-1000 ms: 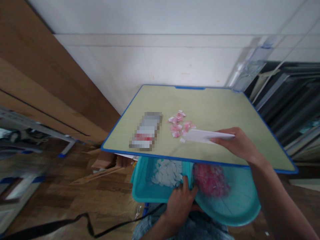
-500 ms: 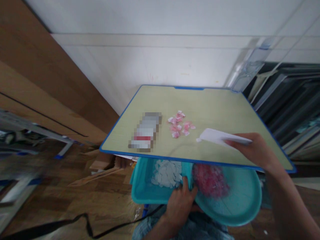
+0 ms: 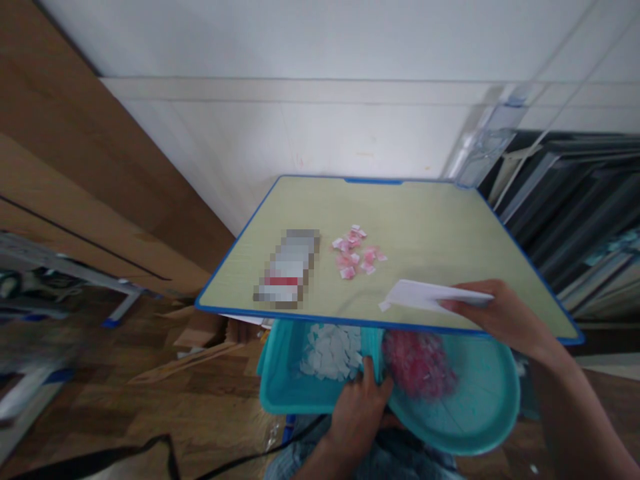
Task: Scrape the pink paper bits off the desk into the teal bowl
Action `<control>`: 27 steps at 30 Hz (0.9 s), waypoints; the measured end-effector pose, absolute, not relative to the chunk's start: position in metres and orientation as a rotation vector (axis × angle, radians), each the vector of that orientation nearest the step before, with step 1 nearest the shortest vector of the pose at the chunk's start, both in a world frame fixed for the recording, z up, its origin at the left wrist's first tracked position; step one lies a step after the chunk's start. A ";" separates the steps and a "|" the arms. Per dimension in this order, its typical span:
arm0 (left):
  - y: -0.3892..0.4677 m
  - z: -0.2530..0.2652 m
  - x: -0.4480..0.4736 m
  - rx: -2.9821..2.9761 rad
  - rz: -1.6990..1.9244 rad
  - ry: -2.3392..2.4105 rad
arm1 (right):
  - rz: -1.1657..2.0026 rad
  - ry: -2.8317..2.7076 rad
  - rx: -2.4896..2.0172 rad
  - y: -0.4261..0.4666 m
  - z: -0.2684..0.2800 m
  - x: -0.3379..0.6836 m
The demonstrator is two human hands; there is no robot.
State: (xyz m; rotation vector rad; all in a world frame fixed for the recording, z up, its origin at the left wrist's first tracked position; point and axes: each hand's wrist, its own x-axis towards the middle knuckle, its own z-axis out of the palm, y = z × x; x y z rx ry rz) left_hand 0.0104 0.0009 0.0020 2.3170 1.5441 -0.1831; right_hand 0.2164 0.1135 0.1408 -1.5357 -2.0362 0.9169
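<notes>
My right hand (image 3: 493,313) pinches a flat white folded sheet, perhaps paper (image 3: 425,293), by its right end, low over the front of the board (image 3: 430,227). A small white piece (image 3: 385,306) shows at the sheet's left tip. Small pink-and-white pieces (image 3: 353,257) lie loosely grouped on the board, left of the sheet. Below the board's front edge my left hand (image 3: 357,407) is closed at the meeting rims of a rectangular teal tray (image 3: 290,400) and a round teal tray (image 3: 500,413). White flat pieces (image 3: 330,350) fill part of the rectangular one; a pink-red heap (image 3: 417,363) lies in the round one.
A blurred-out phone-like object (image 3: 287,267) lies at the board's left. A clear plastic holder (image 3: 487,147) stands against the wall behind the right corner. Dark flat panels (image 3: 575,180) are stacked at right. Cardboard (image 3: 200,333) and a black strap (image 3: 125,453) are at lower left.
My right hand and the white sheet have moved slightly left and down, nearer the board's front edge. My left hand stays at the tray rims. The view has shifted slightly.
</notes>
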 end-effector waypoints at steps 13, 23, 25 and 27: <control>-0.001 -0.002 0.010 2.338 -0.208 1.532 | 0.998 -2.181 -1.202 0.134 0.129 0.147; -0.001 0.000 0.010 2.324 -0.170 1.529 | 0.960 -2.114 -1.214 0.134 0.136 0.171; -0.001 0.000 0.010 2.329 -0.150 1.535 | 0.876 -2.033 -1.318 0.141 0.135 0.185; -0.001 0.000 0.010 2.333 -0.138 1.541 | 0.836 -1.990 -1.396 0.149 0.132 0.198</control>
